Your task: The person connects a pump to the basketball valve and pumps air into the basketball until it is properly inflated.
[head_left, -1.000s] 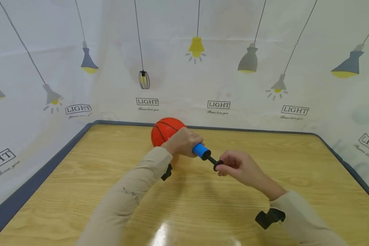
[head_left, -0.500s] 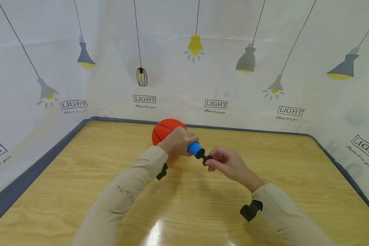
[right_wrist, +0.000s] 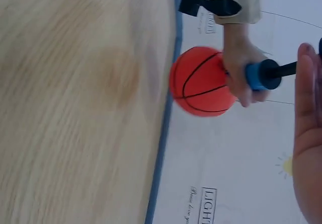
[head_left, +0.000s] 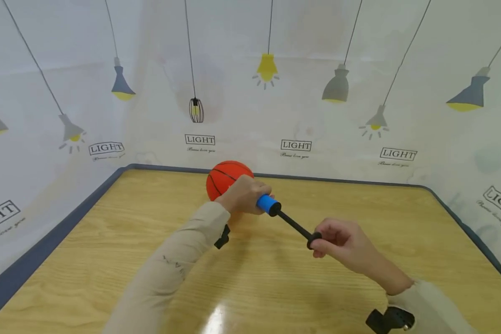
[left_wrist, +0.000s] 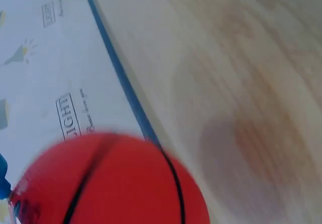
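A blue hand pump (head_left: pixel 267 204) with a black rod and handle is held between my two hands. My left hand (head_left: pixel 246 192) grips its blue barrel, fingers wrapped round it. My right hand (head_left: pixel 346 243) pinches the black handle (head_left: pixel 314 240) at the near end of the rod, which is drawn far out of the barrel. Beyond my left hand is a red ball (head_left: pixel 225 175) with black lines, like a small basketball. In the left wrist view the pump's blue tip (left_wrist: pixel 4 178) meets the ball (left_wrist: pixel 115 183) at the left edge. The left hand covers part of the ball in the head view.
The ball and pump are above a wood-grain table (head_left: pixel 150 241) with a dark blue edge (head_left: pixel 359 180). White sheets (head_left: pixel 234 83) printed with lamps and the word LIGHT stand behind and at both sides. A black wrist camera (head_left: pixel 390 320) sits on the right cuff.
My right hand first pushed the pump handle in toward the barrel, then pulled it back out toward the lower right. My left hand and the ball stay in nearly the same place.
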Motion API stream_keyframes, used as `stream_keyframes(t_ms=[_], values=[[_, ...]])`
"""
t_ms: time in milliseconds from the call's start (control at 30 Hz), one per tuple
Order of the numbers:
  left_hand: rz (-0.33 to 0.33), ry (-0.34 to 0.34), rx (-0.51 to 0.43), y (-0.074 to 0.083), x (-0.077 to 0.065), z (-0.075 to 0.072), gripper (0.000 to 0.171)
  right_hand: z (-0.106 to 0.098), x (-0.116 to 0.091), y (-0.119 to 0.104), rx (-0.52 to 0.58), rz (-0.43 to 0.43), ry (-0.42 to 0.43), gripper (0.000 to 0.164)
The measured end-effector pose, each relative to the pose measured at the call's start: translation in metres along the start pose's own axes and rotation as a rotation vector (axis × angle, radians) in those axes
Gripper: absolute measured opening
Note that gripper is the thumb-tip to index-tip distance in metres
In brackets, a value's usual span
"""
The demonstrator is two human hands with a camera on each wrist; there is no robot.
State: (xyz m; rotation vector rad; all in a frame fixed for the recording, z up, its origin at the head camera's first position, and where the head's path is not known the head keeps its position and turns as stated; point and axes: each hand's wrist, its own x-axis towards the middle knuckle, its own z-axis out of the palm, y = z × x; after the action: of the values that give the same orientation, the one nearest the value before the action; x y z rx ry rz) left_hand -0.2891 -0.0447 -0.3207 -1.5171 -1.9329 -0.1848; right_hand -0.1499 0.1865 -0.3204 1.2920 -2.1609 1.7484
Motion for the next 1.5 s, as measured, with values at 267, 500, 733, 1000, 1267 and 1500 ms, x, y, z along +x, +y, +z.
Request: stream_keyframes(t_ms=[267, 500, 733, 1000, 1267, 1500], values=[[0.008, 0.066, -0.029, 0.004, 0.007, -0.003, 0.020, 0.004, 0.038, 0.027, -0.138, -0.062, 0.014, 0.003], [0.065, 0.011, -0.029, 0.005, 0.005, 0.000, 0.018, 0.010, 0.023, 0.021, -0.203, -0.064, 0.045, 0.012], [0.010, 0.046, -0.041, 0.000, -0.002, 0.002, 0.020, -0.001, -0.002, -0.005, -0.152, -0.097, -0.012, 0.006], [-0.009, 0.115, -0.063, 0.006, 0.005, 0.004, 0.018, -0.001, 0.038, 0.022, -0.277, -0.068, -0.052, 0.006], [0.084, 0.043, 0.007, 0.001, 0.008, -0.005, 0.016, 0.007, 0.027, 0.007, -0.309, 0.010, -0.028, 0.008], [0.004, 0.017, -0.025, -0.006, -0.004, -0.011, 0.019, 0.003, 0.007, -0.010, -0.154, -0.033, -0.053, 0.004]])
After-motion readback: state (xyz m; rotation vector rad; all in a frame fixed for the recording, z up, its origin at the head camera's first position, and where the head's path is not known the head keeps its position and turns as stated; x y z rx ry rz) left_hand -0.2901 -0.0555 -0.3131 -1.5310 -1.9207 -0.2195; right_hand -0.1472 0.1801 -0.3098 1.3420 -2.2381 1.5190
